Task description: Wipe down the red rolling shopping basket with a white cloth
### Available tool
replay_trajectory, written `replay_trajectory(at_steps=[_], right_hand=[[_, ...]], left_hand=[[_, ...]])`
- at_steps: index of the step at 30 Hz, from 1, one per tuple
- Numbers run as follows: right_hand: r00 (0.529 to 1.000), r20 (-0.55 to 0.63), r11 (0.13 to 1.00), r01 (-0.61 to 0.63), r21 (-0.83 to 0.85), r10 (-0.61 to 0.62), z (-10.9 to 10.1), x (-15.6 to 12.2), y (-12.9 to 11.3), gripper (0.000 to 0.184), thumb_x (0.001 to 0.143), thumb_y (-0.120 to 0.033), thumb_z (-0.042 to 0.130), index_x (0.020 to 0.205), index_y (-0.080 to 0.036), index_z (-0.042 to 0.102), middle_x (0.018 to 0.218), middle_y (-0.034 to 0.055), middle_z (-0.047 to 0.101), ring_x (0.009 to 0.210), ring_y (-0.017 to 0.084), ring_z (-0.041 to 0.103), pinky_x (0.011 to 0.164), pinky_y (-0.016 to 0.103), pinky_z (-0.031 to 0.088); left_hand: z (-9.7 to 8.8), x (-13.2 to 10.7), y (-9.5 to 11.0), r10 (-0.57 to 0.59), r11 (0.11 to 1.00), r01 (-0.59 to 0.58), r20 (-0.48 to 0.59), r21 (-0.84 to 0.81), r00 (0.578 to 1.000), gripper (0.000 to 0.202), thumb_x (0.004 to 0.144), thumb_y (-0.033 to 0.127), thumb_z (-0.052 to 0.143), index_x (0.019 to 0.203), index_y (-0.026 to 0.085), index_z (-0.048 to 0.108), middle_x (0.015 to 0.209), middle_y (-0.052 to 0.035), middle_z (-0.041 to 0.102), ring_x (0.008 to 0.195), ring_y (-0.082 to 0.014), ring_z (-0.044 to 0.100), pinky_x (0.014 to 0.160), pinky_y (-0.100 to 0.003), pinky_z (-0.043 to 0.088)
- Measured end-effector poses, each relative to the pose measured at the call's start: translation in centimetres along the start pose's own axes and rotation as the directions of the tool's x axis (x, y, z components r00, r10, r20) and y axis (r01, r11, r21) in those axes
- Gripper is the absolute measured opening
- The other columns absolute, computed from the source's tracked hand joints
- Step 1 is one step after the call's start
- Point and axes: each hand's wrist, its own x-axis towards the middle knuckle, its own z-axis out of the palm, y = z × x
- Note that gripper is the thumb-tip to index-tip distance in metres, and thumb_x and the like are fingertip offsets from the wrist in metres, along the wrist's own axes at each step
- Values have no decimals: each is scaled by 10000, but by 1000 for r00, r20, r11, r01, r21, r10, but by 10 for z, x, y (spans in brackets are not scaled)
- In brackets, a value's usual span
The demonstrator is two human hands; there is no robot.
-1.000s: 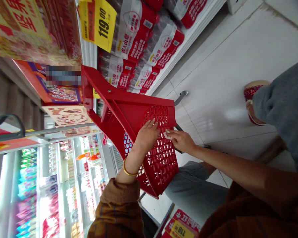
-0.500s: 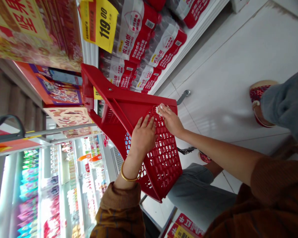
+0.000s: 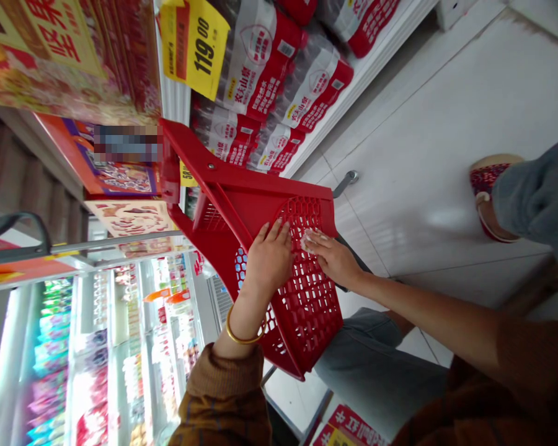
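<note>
So the basket (image 3: 260,204) is mid-view, left hand (image 3: 270,259) on its side, right hand (image 3: 337,260) next to that with a wad (image 3: 307,240) at the fingertips. Bottles (image 3: 307,93) up top, shelves (image 3: 115,384) lower left, floor (image 3: 423,167) right.

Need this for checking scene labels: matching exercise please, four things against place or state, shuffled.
1. left hand
2. white wad
3. bracelet
4. price tag reading 119.00

A. around the left wrist
B. yellow, in front of the bottles
C. laid on the red basket
D. at the fingertips of the right hand

Pairs: 1-C, 2-D, 3-A, 4-B
</note>
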Motion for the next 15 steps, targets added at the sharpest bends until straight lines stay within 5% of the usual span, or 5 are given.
replay_trajectory(at_steps=[8,12,15], right_hand=[[971,31,971,235,43,-237,-17,-3,10,346,772,-52,495,988,-206,717,1103,52,725,1071,188,667,954,368,553],[991,-130,996,36,84,-25,-17,40,10,391,788,-48,464,1063,-201,697,1126,59,712,1082,192,655,982,376,532],[968,-199,981,-125,150,154,-8,80,6,569,824,-22,398,1337,-230,532,1407,39,528,1350,191,435,1150,430,364]], left_hand=[[3,-7,-1,15,1000,-15,-25,1,1000,428,911,258,486,1298,93,566,1423,-127,504,1360,-277,420,1157,-455,308],[4,-12,-4,20,1000,-20,-74,-5,997,409,923,237,450,1282,91,579,1384,-134,543,1342,-278,446,1164,-481,286],[3,-18,-6,6,1000,-8,-124,-14,992,382,923,227,441,1246,116,613,1354,-125,573,1325,-286,467,1169,-507,267]])
